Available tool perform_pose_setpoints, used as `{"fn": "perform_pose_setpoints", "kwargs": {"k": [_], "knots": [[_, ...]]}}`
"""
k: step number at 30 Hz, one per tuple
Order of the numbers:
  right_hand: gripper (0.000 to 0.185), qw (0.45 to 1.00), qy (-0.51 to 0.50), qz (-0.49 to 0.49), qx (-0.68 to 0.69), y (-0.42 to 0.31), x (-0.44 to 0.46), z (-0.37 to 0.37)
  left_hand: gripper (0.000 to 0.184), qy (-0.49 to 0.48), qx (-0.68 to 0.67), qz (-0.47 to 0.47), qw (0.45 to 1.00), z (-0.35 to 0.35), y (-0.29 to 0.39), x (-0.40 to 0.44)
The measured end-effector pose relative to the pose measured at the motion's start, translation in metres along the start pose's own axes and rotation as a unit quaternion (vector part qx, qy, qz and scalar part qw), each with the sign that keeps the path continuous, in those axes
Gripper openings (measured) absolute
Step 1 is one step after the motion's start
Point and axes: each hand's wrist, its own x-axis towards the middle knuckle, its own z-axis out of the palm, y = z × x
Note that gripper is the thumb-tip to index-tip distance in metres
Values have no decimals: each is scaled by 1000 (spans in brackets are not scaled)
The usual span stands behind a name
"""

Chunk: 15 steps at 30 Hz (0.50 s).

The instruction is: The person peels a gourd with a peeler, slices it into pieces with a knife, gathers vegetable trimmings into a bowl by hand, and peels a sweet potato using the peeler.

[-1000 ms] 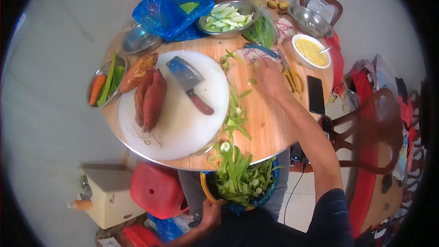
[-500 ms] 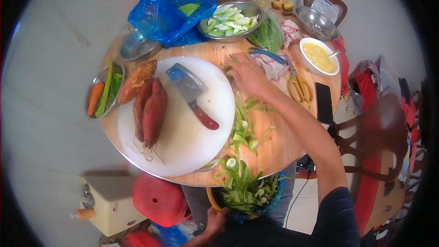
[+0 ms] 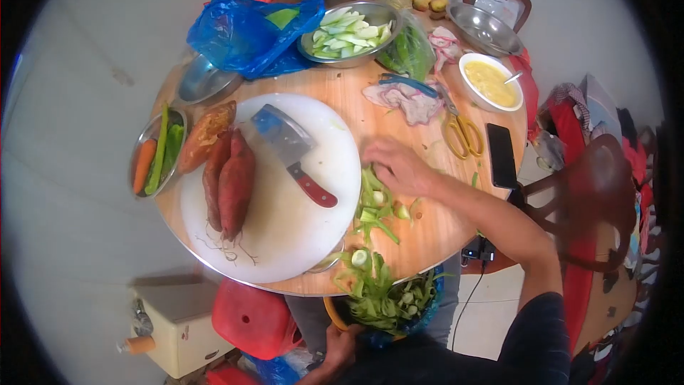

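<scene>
My right hand [image 3: 395, 165] is low over the wooden table, its fingers curled down on the upper end of a strip of green vegetable peelings [image 3: 372, 207]. My left hand [image 3: 340, 346] grips the yellow-orange rim of a basin [image 3: 330, 309] below the table edge. More green peelings [image 3: 388, 299] fill that basin, and some hang from the table edge into it. Left of my right hand lies a round white cutting board [image 3: 299, 242]. It carries a cleaver [image 3: 292, 146] with a red handle and red-skinned sweet potatoes [image 3: 236, 185].
Yellow-handled scissors [image 3: 463, 135], a cloth [image 3: 410, 103] and a phone [image 3: 501, 157] lie to the right. A bowl of yellow liquid [image 3: 491, 82] stands behind them. Cut green vegetable pieces fill a steel bowl [image 3: 349, 57] beside a blue plastic bag [image 3: 249, 36]. A small bowl [image 3: 171, 160] holds a carrot and green peppers.
My right hand has moved toward me from near the cloth, drawing the scattered peelings into a tighter pile. My left hand stays on the basin. The view has shifted slightly.
</scene>
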Motion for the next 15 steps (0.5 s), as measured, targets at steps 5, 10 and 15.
{"fn": "perform_pose_setpoints", "kwargs": {"k": [5,10,15], "knots": [[26,992,-15,31,120,-51,-32,-10,27,-17,-11,62,998,-3,-12,12],[41,989,54,132,38,-61,-26,13,11,2,-46,72,996,-5,-21,10],[45,989,34,143,0,-112,-48,33,15,5,-59,12,998,-10,-17,2]]}}
